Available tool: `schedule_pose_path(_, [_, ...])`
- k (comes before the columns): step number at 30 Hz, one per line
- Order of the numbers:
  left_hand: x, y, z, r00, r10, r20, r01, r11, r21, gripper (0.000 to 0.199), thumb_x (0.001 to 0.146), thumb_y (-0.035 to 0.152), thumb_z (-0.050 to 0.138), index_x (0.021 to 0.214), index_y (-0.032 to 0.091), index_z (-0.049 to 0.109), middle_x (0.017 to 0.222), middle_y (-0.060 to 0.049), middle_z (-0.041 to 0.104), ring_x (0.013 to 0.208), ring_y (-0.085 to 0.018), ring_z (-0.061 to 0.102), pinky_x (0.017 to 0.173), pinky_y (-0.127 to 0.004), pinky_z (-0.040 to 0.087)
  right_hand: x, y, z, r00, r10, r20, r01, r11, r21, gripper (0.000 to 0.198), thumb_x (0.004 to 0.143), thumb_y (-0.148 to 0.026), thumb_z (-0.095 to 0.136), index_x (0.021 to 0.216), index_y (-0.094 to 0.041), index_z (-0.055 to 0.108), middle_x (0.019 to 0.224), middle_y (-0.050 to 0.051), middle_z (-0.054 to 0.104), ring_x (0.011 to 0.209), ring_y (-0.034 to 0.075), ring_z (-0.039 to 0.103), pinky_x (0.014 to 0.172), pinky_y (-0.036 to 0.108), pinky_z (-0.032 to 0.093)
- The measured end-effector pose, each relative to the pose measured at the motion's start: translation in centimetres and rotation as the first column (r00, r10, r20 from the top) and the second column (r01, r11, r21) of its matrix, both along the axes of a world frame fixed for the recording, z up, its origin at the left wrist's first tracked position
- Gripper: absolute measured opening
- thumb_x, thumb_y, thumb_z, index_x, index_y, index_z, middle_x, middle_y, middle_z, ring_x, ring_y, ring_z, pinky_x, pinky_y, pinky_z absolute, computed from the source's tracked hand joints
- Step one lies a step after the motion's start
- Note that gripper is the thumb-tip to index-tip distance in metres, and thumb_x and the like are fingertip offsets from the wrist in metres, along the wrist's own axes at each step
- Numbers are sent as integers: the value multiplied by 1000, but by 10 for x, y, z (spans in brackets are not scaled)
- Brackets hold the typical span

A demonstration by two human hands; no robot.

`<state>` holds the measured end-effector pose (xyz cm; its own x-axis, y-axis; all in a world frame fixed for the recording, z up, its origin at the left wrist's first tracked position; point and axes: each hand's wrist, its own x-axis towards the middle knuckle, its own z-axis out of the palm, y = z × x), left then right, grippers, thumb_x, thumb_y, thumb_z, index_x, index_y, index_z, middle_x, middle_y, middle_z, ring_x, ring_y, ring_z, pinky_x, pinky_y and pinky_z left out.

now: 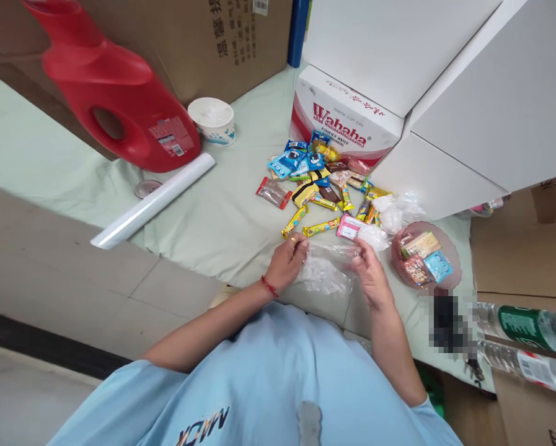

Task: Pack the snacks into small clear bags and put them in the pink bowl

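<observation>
Between my two hands a clear plastic bag (326, 275) is stretched at its top edge and hangs loosely below. My left hand (287, 260), with a red cord at the wrist, pinches its left side. The bag's right side is held by my right hand (370, 272), thumb and fingers curled on the film. Just beyond them lies a pile of wrapped snacks (324, 176), with yellow sticks, blue packets and a red-ended packet (273, 192). A pink-edged packet (351, 228) is close to my right fingers. To the right, a pink glass bowl (398, 272) holds several packets.
A Wahaha carton (347, 118) stands behind the snacks. Crumpled plastic (401, 210) lies beside the bowl. On the left are a red jug (133, 99), a paper cup (217, 130) and a white roll (154, 201). Water bottles (524, 328) lie at far right.
</observation>
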<state>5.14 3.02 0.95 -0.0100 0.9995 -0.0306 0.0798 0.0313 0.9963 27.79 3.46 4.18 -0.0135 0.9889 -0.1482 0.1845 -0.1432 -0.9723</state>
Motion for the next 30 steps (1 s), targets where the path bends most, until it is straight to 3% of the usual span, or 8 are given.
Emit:
schedule_pose_path(4, [-22,10,5,998,-22,52,24,999,-43,32,94,52,55,90,21,59,67,5,54,56,-11,47,57,-24,39,-4,-4,-20,983,169,68,-157,975,-155,40,74,-57,82,90,-21,76,73,0,65,68,16,57,65,28,48])
schedule_pose_path(8, [-60,33,10,978,-209,-5,207,970,-125,35,81,51,71,94,19,69,77,1,64,63,-12,52,59,-24,41,-1,-5,-20,995,46,-85,-60,983,-172,37,72,-55,85,82,-21,75,72,-3,62,65,12,52,62,24,49])
schedule_pose_path(11, [-73,36,10,995,-36,-94,8,957,-290,38,82,53,70,101,20,67,89,-2,71,65,-13,59,61,-26,46,-4,-4,-17,967,-60,-248,-9,963,-270,41,65,-55,90,79,-22,69,78,-2,64,70,13,59,62,24,56])
schedule_pose_path(14, [-72,19,9,991,-3,-134,-60,884,-464,56,88,71,53,84,17,65,79,-8,72,57,-16,63,54,-28,43,-14,-5,-19,926,-153,-346,17,931,-365,47,62,-56,92,79,-23,64,77,-2,67,62,12,59,51,21,53])
schedule_pose_path(17, [-60,-6,7,983,-183,-13,132,753,-645,79,80,90,42,69,15,64,68,-12,72,46,-18,62,46,-28,36,-27,-8,-25,885,-200,-421,29,925,-379,46,63,-51,93,79,-23,61,73,-2,68,57,10,57,48,19,51])
schedule_pose_path(20, [-44,-19,8,944,-255,211,327,624,-709,82,71,94,49,73,14,65,72,-12,75,47,-15,61,44,-24,29,-38,-13,-25,862,-179,-475,10,941,-337,41,67,-48,92,79,-23,62,73,-3,67,59,10,58,51,20,52])
schedule_pose_path(25, [-52,-9,11,925,-135,356,326,763,-558,58,56,66,87,75,18,61,90,-6,76,68,-14,68,49,-19,38,-29,-14,-10,918,-61,-391,-7,985,-171,31,76,-47,86,81,-22,69,81,-1,68,68,11,60,62,22,53])
schedule_pose_path(30, [-102,3,17,898,-257,358,401,813,-421,39,63,50,89,71,18,69,94,-8,75,82,-18,72,72,-28,57,12,-7,0,886,-201,-418,126,971,-201,26,75,-41,87,84,-24,69,93,0,72,85,15,69,80,31,60])
